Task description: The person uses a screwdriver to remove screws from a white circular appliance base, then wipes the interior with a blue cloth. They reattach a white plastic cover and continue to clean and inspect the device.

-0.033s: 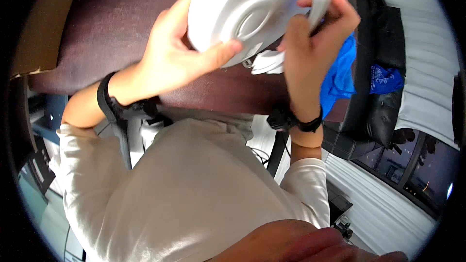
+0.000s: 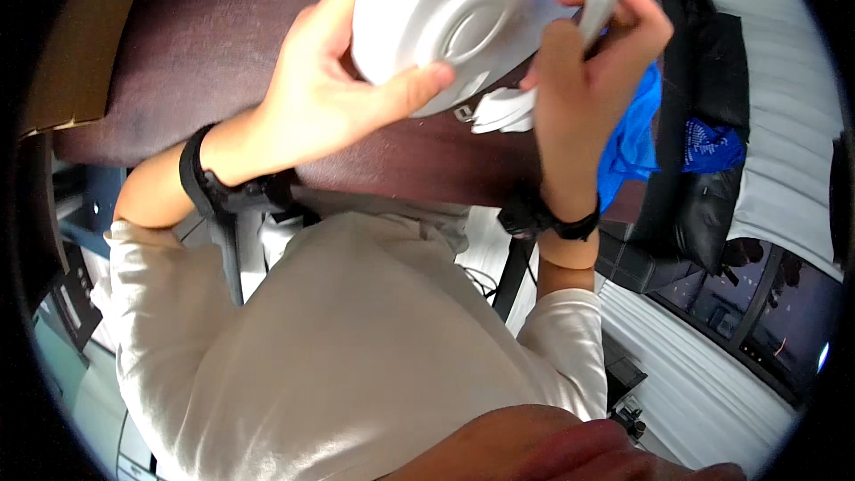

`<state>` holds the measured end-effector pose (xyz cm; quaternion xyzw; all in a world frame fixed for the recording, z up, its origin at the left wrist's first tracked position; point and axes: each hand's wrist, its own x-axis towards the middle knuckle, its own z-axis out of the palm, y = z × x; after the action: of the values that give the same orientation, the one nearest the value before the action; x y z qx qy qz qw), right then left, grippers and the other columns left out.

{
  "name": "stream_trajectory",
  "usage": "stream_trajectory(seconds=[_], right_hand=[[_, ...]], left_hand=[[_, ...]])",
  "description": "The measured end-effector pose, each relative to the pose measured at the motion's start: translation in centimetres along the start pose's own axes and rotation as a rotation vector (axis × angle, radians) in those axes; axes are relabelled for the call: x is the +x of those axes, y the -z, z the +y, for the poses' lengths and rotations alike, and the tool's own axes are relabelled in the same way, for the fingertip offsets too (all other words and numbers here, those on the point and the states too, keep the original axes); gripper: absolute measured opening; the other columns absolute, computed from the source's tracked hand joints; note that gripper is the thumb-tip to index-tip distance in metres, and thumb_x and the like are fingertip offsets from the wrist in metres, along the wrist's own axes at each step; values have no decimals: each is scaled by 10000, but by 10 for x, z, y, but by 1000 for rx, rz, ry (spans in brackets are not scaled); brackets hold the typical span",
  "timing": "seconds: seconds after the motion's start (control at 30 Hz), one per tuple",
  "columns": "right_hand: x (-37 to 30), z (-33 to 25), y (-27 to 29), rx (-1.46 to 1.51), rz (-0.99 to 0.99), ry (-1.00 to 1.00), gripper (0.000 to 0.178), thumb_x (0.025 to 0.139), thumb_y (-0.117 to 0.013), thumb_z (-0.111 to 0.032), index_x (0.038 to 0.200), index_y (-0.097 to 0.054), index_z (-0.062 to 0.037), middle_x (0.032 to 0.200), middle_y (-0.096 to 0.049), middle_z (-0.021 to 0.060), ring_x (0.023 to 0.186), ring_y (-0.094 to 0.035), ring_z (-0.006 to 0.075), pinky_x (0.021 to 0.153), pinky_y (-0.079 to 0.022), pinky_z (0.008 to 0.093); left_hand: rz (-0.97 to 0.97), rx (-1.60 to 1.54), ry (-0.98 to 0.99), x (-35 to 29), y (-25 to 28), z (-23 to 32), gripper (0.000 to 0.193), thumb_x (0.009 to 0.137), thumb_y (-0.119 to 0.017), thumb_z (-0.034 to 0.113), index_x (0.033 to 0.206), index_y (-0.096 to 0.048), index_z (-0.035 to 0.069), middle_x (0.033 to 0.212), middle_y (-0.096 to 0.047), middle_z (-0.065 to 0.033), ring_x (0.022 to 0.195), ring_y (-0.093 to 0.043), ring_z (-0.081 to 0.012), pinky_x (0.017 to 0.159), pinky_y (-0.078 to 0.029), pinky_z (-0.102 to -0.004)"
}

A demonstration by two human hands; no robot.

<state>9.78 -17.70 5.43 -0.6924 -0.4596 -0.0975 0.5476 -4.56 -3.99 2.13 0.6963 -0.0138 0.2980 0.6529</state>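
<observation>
A glossy white rounded object (image 2: 427, 13) with an oval ring-shaped recess is held up over the dark reddish-brown table; its upper end runs out of view and I cannot tell its kind. My left hand (image 2: 329, 89) grips its left and lower side, thumb lying across the near face and the other fingers hidden behind. At the object's right, my right hand (image 2: 592, 67) has its fingers closed around a curved white band, blurred by motion. Below the object, beside my right wrist, lies a white folded or curved item (image 2: 503, 111) on the table.
The table (image 2: 205, 53) spreads beneath my hands. Blue cloth or plastic (image 2: 634, 142) lies at its right edge. A cardboard piece (image 2: 80, 44) stands at the far left. Beyond the right edge is a black couch (image 2: 712, 71) with a blue packet (image 2: 712, 145) on it.
Both hands and the white object have shifted slightly right and upward in the picture. Their grips look the same.
</observation>
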Motion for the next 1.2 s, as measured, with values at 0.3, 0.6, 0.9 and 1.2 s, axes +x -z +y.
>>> stream_trajectory(seconds=[0.3, 0.6, 0.9, 1.2], right_hand=[[15, -40, -16, -5, 182, -301, 372, 754, -460, 46, 1124, -468, 15, 857, -568, 72, 446, -421, 36, 353, -311, 168], [33, -18, -17, -254, 138, -142, 317, 757, -539, 5, 1071, -523, 49, 916, -633, 132, 606, -557, 96, 518, -425, 191], [41, 18, -19, 225, -80, -399, 305, 746, -578, -8, 1038, -535, 64, 922, -623, 121, 792, -586, 149, 709, -466, 248], [43, 35, -19, 379, -122, -560, 342, 788, -611, -71, 1076, -503, 79, 861, -607, 92, 756, -577, 134, 669, -464, 237]], left_hand=[[26, -127, -43, 8, -2, -12, 575, 782, -695, 116, 1244, -391, -39, 1164, -538, -108, 1081, -504, -167, 934, -399, -317], [51, -368, 6, 14, -9, -18, 563, 798, -669, 78, 1260, -370, -38, 1185, -528, -109, 1097, -502, -172, 940, -406, -326], [98, -478, 506, 23, -7, -4, 391, 843, -616, 120, 1180, -454, 3, 1064, -592, -91, 997, -564, -163, 883, -453, -310], [45, -437, 555, 18, 2, -25, 280, 840, -592, 120, 1096, -541, 17, 1034, -622, -79, 962, -594, -153, 901, -455, -313]])
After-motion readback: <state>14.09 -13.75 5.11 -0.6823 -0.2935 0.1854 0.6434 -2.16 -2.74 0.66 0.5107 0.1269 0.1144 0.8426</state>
